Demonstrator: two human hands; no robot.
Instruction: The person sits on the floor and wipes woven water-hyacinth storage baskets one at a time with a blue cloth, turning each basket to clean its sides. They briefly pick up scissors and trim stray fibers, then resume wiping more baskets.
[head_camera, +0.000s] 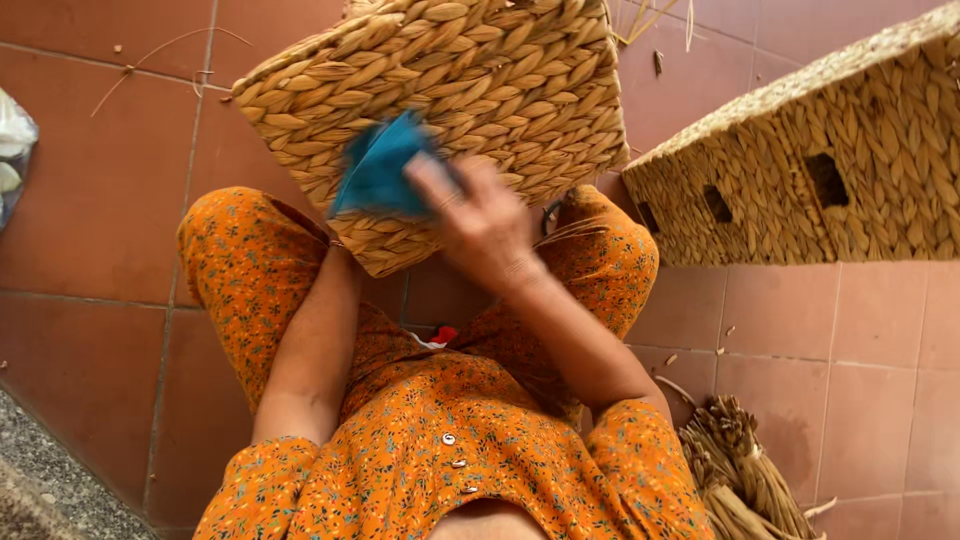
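Nearest the camera, an orange flower-print blouse with small white buttons (455, 450), and trousers of the same cloth over knees spread to either side. Beside the right hip, on the floor, a bundle of dry brown fibre stalks (745, 475). Further out, right hand (485, 225) raised over the lap, blurred; fingers (430, 180) pressed together on a crumpled teal-blue cloth (380, 170), flat against the side of a square woven basket of pale plaited straw (470, 75). Basket tilted, propped between the knees, lower corner down near the left thigh. Left forearm up under that lower corner; left hand hidden behind the basket, so state of its fingers impossible to tell. Beyond the right knee, a second woven straw basket, long, with small square holes in its wall (830, 170), on its side on the reddish-brown floor tiles (90, 200). Loose bits of straw on the far tiles.
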